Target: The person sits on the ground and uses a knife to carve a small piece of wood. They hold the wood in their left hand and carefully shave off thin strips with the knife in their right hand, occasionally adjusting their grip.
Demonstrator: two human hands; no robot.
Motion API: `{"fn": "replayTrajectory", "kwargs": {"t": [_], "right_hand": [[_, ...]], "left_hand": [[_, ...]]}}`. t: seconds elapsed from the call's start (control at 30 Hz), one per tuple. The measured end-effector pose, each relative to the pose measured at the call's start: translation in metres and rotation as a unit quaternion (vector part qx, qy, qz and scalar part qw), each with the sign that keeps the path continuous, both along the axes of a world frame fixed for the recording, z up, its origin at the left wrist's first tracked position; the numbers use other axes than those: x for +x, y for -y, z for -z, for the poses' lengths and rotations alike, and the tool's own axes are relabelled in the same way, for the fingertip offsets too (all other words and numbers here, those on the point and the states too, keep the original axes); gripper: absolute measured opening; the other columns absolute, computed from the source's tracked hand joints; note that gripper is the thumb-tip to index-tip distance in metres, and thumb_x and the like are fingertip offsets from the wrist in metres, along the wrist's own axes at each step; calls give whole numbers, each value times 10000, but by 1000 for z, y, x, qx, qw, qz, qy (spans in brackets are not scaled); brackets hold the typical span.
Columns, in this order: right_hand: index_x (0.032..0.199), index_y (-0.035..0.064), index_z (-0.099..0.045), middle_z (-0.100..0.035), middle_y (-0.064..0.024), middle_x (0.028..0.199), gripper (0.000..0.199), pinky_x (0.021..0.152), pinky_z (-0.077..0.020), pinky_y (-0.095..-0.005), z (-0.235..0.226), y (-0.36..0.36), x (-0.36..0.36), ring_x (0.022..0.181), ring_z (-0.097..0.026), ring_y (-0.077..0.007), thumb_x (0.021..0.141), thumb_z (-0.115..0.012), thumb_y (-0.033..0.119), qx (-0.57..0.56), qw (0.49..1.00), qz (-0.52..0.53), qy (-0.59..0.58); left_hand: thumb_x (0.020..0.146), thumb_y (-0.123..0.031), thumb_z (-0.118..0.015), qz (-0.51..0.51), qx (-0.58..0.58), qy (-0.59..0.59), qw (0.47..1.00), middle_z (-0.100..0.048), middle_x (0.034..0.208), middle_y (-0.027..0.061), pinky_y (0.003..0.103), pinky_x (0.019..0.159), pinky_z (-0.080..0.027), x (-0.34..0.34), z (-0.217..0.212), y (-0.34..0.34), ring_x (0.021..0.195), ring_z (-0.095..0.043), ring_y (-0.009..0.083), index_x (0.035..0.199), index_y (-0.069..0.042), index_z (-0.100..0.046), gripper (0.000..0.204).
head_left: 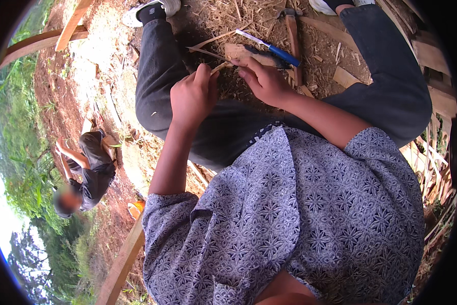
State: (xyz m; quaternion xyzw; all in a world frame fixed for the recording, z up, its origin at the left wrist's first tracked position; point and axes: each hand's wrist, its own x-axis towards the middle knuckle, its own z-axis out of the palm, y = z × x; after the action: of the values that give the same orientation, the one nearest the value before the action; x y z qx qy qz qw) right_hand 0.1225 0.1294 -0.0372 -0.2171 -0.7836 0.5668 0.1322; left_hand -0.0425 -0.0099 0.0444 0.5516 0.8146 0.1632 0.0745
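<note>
My left hand is closed round a short pale wood piece, whose end pokes out past the thumb. Across from it, my right hand pinches one end of a thin dark strip that looks like a knife blade; its grip is hidden by the fingers. The strip points to the far left and passes close to the wood piece; whether they touch I cannot tell. Just beyond my right hand lie a blue-handled chisel and a wood block with dark marks.
A hammer with a wooden handle lies right of the chisel. Wood shavings cover the ground between my legs. Cut boards and split sticks are heaped at the right. Another person sits at the left, near a wooden beam.
</note>
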Motion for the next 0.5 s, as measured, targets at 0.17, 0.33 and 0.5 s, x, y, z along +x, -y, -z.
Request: {"fn": "replayTrajectory", "kwargs": {"t": [0.17, 0.33, 0.5], "right_hand": [[1324, 133, -604, -728, -152, 924, 286, 749, -547, -446, -9, -16, -11, 856, -737, -341, 1083, -540, 273, -16, 996, -28, 82], [1349, 135, -603, -739, -158, 957, 321, 784, -558, -458, 45, -8, 11, 902, -741, -353, 1072, -566, 295, 8, 979, -55, 195], [1346, 153, -610, -747, -165, 1026, 301, 783, -570, -454, -24, -14, -12, 903, -744, -361, 1083, -547, 284, -37, 999, -18, 24]], "left_hand": [[948, -188, -706, 16, 9, 2, 1000, -620, 672, 98, 437, 525, -502, -4, 4, 1, 607, -659, 329, 888, -93, -510, 227], [958, -195, -702, -1, 1, 12, 1000, -624, 673, 103, 441, 526, -505, -7, 0, -2, 612, -662, 336, 905, -88, -527, 213], [967, -199, -698, -11, -1, 15, 1000, -624, 668, 105, 444, 522, -502, -8, 6, 1, 611, -661, 337, 899, -87, -529, 213]]}}
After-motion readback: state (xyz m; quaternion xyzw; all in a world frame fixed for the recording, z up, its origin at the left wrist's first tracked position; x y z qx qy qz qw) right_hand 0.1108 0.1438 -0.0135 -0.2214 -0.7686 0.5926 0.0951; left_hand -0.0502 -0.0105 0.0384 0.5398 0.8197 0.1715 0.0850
